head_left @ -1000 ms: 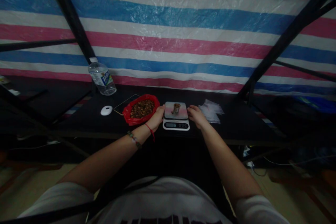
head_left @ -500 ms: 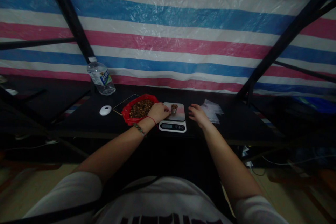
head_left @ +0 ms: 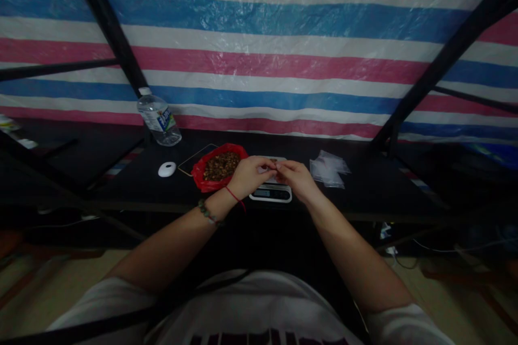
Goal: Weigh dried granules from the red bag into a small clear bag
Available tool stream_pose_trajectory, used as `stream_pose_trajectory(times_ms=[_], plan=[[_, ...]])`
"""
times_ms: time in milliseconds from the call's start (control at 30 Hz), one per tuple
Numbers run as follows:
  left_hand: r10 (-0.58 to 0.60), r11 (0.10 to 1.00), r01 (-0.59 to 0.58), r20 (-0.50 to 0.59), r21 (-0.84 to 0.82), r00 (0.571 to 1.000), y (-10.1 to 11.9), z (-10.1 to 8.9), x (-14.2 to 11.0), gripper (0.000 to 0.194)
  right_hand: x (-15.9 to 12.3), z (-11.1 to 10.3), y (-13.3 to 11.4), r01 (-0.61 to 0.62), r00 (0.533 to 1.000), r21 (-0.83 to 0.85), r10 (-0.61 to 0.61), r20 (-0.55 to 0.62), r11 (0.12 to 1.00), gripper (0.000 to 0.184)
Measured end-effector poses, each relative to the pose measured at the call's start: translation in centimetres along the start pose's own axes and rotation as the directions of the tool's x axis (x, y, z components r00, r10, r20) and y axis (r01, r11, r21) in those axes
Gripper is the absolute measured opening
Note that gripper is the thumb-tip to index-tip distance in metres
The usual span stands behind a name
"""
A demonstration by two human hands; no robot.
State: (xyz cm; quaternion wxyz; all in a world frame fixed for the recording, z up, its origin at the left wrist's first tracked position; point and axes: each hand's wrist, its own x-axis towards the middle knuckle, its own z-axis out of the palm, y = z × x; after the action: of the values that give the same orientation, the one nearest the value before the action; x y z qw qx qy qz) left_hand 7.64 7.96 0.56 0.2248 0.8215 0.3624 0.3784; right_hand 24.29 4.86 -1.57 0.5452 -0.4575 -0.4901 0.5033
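Note:
My left hand [head_left: 250, 172] and my right hand [head_left: 296, 178] meet fingertip to fingertip just above a small digital scale [head_left: 270, 193] on the black table [head_left: 364, 194]. Both are closed in a pinch on a small packet of brown bits [head_left: 274, 162], which is mostly hidden by the fingers. The hands cover the scale's platform; only its front with the display shows. Just left of my left hand lies an open red bag of brown bits [head_left: 219, 166].
A pile of small clear plastic bags [head_left: 328, 168] lies right of the scale. A flat phone-like slab [head_left: 193, 158], a white oval object [head_left: 167, 169] and a water bottle [head_left: 158, 118] stand at the left. Black frame bars and a striped tarp rise behind.
The small packet stood on the scale with my hands at either side. My left hand reached it, then the right joined, and both now pinch it over the platform.

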Motion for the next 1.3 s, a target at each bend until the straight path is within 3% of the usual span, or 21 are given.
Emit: stream_pose_trajectory(times_ms=[133,267,367,467,667,900,1100,1300], plan=[[0.014,1.000,-0.015,-0.038,-0.008,0.999,0.2,0.3,-0.6,0.010,-0.4,0.7,0.1,-0.011,1.000,0.050,0.012,-0.017,0.999,0.027],[0.076,0.996,-0.073,-0.061,0.047,0.995,-0.5,0.3,-0.9,0.014,0.3,0.1,0.6,0.022,0.999,0.019,-0.021,-0.029,1.000,0.024],[0.078,0.992,-0.075,-0.023,0.098,0.997,-1.6,0.1,-1.8,0.026,1.7,-1.1,1.1,0.131,0.981,-0.164,-0.151,-0.119,0.978,0.026],[0.027,0.979,-0.044,0.088,0.197,0.996,-3.0,0.0,-3.5,0.016,3.4,-2.4,1.6,0.163,0.947,-0.390,-0.255,-0.197,0.906,0.024],[-0.023,0.961,-0.031,0.192,0.275,0.981,-5.0,0.5,-6.8,0.019,5.6,-2.9,2.6,0.230,0.920,-0.683,-0.384,-0.080,0.693,0.019],[-0.032,0.965,-0.015,0.176,0.262,0.984,-5.4,1.1,-7.6,0.021,6.5,-2.6,3.6,0.238,0.933,-0.730,-0.360,-0.011,0.640,0.016],[-0.018,0.969,-0.024,0.166,0.248,0.986,-5.3,1.3,-7.8,0.020,6.2,-2.4,3.4,0.317,0.907,-0.750,-0.418,0.060,0.580,0.013],[0.034,0.977,-0.071,0.183,0.200,0.983,-4.8,0.3,-7.4,0.020,5.9,-2.5,3.4,0.308,0.898,-0.740,-0.441,0.017,0.598,0.017]])
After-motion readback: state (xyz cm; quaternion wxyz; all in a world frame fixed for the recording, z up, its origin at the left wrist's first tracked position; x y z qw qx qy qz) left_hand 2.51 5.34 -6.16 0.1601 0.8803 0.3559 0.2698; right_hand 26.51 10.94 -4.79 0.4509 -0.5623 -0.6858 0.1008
